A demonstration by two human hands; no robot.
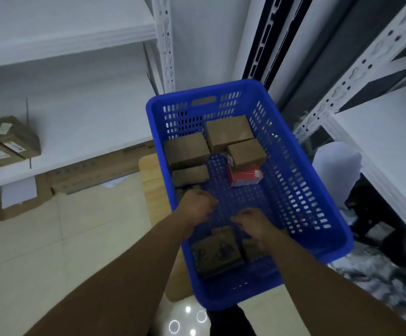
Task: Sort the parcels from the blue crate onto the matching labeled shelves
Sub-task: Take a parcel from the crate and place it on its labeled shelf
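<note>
Several parcels (228, 132), blue crate (294, 166), red box (244, 177) perhaps labelled

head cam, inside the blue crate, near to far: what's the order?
Printed brown parcel → right hand → red box → small brown box → large brown box → crate far rim. Left-side brown boxes omitted: depths overlap.

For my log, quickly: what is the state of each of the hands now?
Left hand: fingers curled, grip cannot be told.
Right hand: fingers curled, grip cannot be told.
</note>
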